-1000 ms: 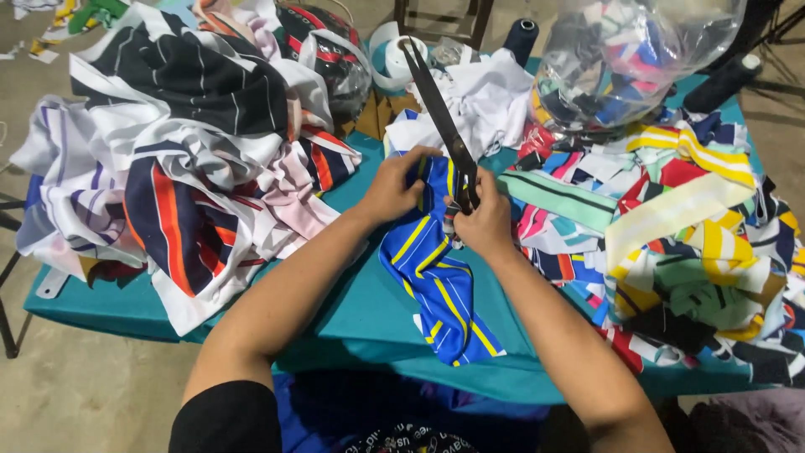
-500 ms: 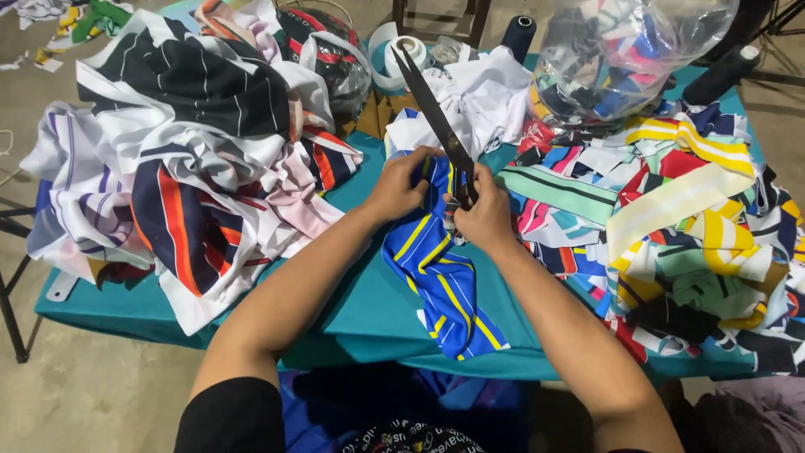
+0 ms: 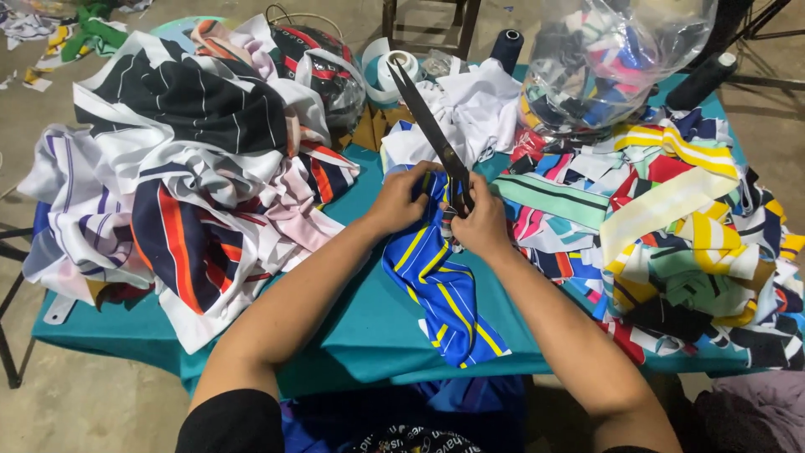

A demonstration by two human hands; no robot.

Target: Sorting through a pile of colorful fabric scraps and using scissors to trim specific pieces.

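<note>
Head view, both hands (image 3: 444, 210) still clamped on blue striped cloth (image 3: 440, 289) and scissors (image 3: 432, 130), scarcely moved

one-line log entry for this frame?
left hand: holds blue striped fabric | right hand: grips black scissors, blades pointing away | surface: teal table

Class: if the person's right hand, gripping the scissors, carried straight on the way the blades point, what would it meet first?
Probably the white cloth under the scissors, which the right hand holds; beyond it the tape roll. Depth is hard to judge.
</note>
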